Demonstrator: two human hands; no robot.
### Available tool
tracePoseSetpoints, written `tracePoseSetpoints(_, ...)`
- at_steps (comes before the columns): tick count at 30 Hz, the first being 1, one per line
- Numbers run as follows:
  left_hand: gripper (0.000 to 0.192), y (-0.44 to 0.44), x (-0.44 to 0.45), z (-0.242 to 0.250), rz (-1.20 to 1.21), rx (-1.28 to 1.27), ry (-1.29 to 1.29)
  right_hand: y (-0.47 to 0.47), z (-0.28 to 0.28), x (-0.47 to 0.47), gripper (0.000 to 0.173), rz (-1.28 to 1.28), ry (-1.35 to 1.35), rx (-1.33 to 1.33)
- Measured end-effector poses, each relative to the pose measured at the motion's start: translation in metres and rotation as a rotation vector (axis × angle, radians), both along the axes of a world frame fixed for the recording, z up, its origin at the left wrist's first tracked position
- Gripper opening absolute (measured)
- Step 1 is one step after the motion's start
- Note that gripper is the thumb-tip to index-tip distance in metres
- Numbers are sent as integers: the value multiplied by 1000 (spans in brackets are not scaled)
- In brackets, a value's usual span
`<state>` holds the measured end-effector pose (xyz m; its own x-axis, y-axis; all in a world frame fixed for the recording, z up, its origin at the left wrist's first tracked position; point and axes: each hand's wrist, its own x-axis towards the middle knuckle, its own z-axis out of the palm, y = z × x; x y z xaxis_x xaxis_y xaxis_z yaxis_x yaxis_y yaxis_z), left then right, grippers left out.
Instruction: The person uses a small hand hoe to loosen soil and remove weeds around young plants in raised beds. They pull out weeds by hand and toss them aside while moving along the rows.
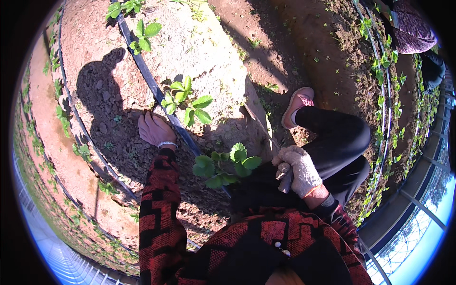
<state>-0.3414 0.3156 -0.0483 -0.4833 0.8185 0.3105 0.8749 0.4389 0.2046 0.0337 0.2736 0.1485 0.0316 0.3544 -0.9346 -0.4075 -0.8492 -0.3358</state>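
Observation:
My left hand (156, 131) is bare, with a bracelet (167, 144) at the wrist. It rests palm down on the shaded soil (117, 137), left of a black drip line (151, 83). Its fingertips are partly hidden, so whether they pinch anything is unclear. A leafy strawberry plant (187, 101) grows just right of that hand, across the line. My right hand (301, 172), in a pale knit work glove (306, 174), grips the handle of a hand tool (286, 181) by my thigh. The tool's thin far part (258, 121) seems to reach toward the bed's edge.
More strawberry plants (228, 165) stand along the line near my lap. A second drip line (80, 123) runs to the left. My bent leg and pink shoe (299, 105) are in the furrow (302, 53). Another person (413, 32) is at the upper right, beside other planted rows.

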Motion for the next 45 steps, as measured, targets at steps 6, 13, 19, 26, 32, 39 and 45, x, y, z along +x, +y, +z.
tracePoseSetpoints(6, 35, 11, 6, -7, 1, -6, -11, 78, -94, -12, 24, 51, 18, 196)
tracePoseSetpoints(13, 35, -5, -10, -6, 14, -46, 32, 37, -33, -7, 15, 77, 70, 132)
tracePoseSetpoints(19, 33, 3, 5, -1, -55, 13, 20, 12, 2, -1, 10, 27, 16, 193)
tracePoseSetpoints(26, 32, -3, -6, -17, -3, -66, 81, 5, -45, -1, 10, 164, 65, 394)
tracePoseSetpoints(32, 28, 2, -13, -4, -72, -54, 78, -14, -42, -7, 16, 70, 84, 278)
tracePoseSetpoints(39, 30, -3, -11, -3, -92, -41, 54, -12, -49, -5, 13, 73, 116, 224)
tracePoseSetpoints(45, 32, -3, -9, 7, -123, -48, 29, -9, -37, -4, 15, 95, 110, 239)
